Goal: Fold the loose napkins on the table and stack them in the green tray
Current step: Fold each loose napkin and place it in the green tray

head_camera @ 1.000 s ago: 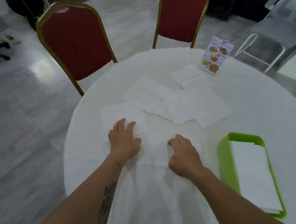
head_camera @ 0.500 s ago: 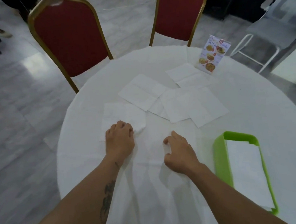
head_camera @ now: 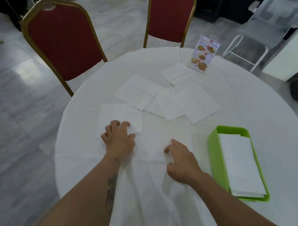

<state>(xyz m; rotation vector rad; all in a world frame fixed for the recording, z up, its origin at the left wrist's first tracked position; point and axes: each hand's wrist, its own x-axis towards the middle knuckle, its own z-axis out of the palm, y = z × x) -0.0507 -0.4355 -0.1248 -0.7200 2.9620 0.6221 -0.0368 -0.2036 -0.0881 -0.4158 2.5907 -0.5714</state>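
While left hand [head_camera: 119, 138] claws napkin [head_camera: 117, 115] edge (fingers curled), right hand [head_camera: 180, 161] idle.

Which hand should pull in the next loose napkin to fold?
Left. The left hand already has its fingers curled on the nearest loose napkin. The right hand rests on bare tablecloth beside the green tray.

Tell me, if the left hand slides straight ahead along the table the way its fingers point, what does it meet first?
The left hand already rests on the nearest white paper napkin. Past its far edge, the next thing is probably the tilted white napkin beyond, though they may overlap slightly.
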